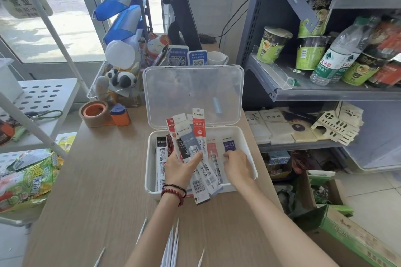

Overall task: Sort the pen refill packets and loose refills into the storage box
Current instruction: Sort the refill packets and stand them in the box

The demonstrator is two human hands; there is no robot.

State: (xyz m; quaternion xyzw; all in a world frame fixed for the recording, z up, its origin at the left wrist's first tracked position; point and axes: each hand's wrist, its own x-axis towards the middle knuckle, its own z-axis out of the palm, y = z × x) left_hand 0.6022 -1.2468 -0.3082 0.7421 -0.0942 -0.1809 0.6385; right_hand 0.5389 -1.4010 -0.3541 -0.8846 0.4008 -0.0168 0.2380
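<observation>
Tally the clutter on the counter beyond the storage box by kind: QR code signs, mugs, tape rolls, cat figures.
QR code signs: 2
mug: 1
tape roll: 1
cat figure: 1
Total: 5

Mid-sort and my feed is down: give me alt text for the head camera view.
The left hand holds a fan of refill packets above an open white storage box, while the right hand reaches into the box by a purple packet lying inside. Loose white refills lie on the wooden table nearer the person.
</observation>
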